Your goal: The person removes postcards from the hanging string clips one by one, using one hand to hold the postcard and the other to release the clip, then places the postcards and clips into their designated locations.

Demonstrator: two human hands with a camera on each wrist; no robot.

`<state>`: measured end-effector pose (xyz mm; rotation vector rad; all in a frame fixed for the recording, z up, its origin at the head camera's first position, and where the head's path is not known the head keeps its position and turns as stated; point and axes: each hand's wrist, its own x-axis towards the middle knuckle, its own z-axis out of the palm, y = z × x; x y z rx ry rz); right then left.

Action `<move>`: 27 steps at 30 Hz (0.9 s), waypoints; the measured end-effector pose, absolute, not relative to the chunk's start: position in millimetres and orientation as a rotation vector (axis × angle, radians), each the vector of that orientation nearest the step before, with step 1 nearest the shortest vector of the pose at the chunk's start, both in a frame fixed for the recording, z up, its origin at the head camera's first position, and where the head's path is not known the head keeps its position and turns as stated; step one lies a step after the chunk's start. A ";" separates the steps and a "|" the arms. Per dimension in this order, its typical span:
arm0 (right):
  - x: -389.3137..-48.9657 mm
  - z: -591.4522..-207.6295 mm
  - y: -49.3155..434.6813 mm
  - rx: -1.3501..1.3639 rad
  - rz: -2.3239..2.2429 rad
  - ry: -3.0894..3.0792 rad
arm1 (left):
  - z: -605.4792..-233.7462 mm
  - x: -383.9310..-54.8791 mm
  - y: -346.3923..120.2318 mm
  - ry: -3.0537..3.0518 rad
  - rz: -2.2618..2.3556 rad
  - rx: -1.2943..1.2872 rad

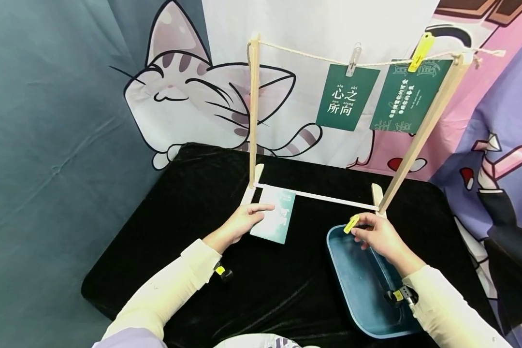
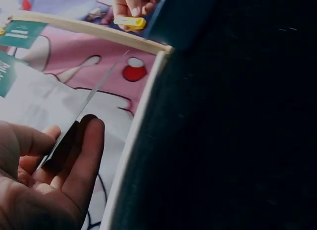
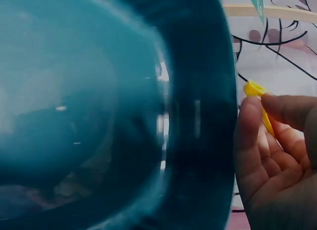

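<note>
My left hand point(image 1: 239, 222) pinches a pale green-and-white card point(image 1: 275, 217) by its left side, thumb on one face and fingers behind. In the left wrist view the card point(image 2: 89, 98) shows edge-on. Between thumb and fingertips, my right hand point(image 1: 378, 234) holds a yellow clothespin point(image 1: 352, 224) over the far rim of a blue basin point(image 1: 341, 275). The right wrist view shows the yellow clothespin point(image 3: 257, 91) partly hidden by the fingers. Two dark green cards hang from a string point(image 1: 300, 50): one card point(image 1: 347, 99) by a clear clothespin point(image 1: 354, 59), another point(image 1: 406, 99) by a yellow clothespin point(image 1: 422, 50).
A wooden frame stands on the black cloth point(image 1: 191, 193), with a left post point(image 1: 254, 111), a right post point(image 1: 426, 130) and a white bottom bar point(image 1: 330, 197). Behind it hangs a cartoon cat backdrop point(image 1: 178, 116). The basin sits at the front right.
</note>
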<state>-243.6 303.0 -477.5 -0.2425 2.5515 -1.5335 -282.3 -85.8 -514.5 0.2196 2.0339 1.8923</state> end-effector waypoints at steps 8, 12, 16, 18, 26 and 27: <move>-228.5 -491.4 307.1 -0.275 -1.359 2.503 | -545.1 -267.5 -98.3 2.076 1.713 0.349; -221.2 -494.8 311.3 -0.300 -1.199 2.483 | -552.0 -259.6 -105.6 2.136 1.598 0.392; -216.3 -497.7 312.4 -0.307 -1.003 2.515 | -552.1 -253.4 -110.0 2.212 1.473 0.395; -214.2 -499.4 311.7 -0.312 -0.933 2.549 | -551.7 -251.0 -111.5 2.270 1.389 0.400; -210.4 -501.9 304.5 -0.406 -0.843 2.665 | -550.5 -248.8 -115.5 2.426 1.161 0.510; -210.2 -501.6 304.0 -0.422 -0.836 2.678 | -550.2 -248.8 -115.1 2.434 1.148 0.517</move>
